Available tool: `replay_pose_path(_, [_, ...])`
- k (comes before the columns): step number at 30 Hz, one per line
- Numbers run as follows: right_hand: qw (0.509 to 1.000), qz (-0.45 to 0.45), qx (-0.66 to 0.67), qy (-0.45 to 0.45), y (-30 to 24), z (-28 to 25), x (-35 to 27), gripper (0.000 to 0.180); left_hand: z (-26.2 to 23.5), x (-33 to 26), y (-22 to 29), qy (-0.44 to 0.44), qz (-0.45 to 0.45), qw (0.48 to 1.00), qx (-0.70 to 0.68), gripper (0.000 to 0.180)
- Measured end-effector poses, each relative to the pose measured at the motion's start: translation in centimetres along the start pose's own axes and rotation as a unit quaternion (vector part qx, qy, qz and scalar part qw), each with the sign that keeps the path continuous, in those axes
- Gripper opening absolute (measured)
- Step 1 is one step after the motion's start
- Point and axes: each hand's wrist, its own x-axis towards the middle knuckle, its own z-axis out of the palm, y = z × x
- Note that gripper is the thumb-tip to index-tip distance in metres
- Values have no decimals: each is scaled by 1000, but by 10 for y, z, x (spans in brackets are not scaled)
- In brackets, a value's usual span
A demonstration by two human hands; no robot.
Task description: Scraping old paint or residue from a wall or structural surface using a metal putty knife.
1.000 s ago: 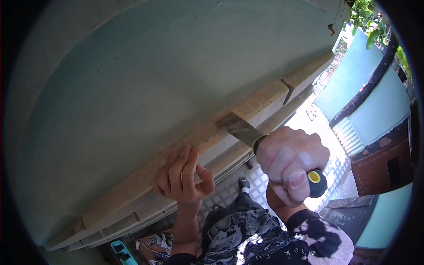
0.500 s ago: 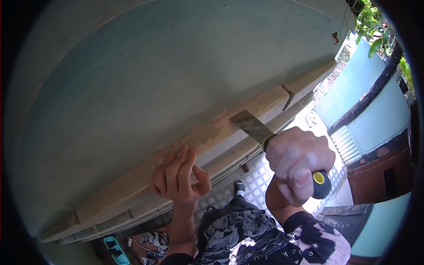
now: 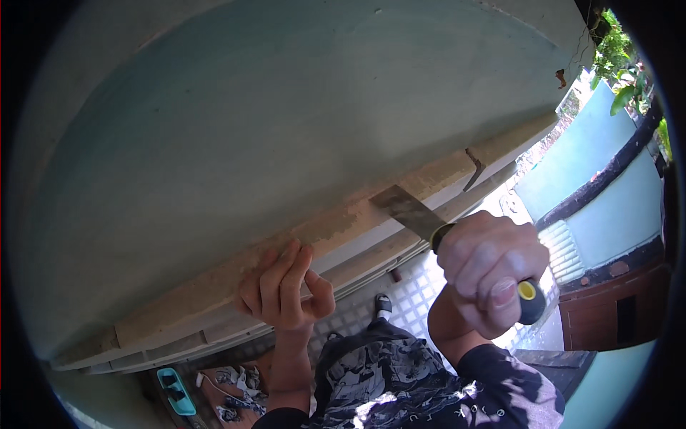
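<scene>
My right hand is closed round the black and yellow handle of a scraper, with the butt of the handle showing below the fist. The flat metal blade slants up and left, its end on the ledge that runs along the foot of a pale green wall. Patchy, flaked paint shows on the ledge beside the blade. My left hand rests its fingertips on the same ledge, left of the blade. Its fingers are extended, the thumb stands apart, and nothing is in it.
A dark hook-like metal piece sticks out of the ledge to the right. Below lie a turquoise tray, a crumpled patterned cloth and a tiled floor. Green plants and a low pale wall stand at the right.
The view has tilted slightly. The scraper's blade has shifted a little left along the ledge, away from the metal hook. My left hand keeps about the same place on the ledge.
</scene>
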Motion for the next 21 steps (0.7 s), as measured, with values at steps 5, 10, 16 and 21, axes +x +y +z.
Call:
replay_pose_path(5, [995,-44,88,-23,-12,-5,-2,34,-3,-3,-2,-4,-9,1000,9,30])
replay_pose_path(10, [996,-60,48,-49,-16,-12,0,30,0,-4,1,10,-23,1000,7,30])
replay_pose_path(16, [1000,5,-2,-27,-10,-3,0,31,0,-3,1,9,-35,999,-7,33])
replay_pose_path(21, [994,32,-74,-78,-8,-11,0,38,-3,-4,3,2,-43,999,-11,32])
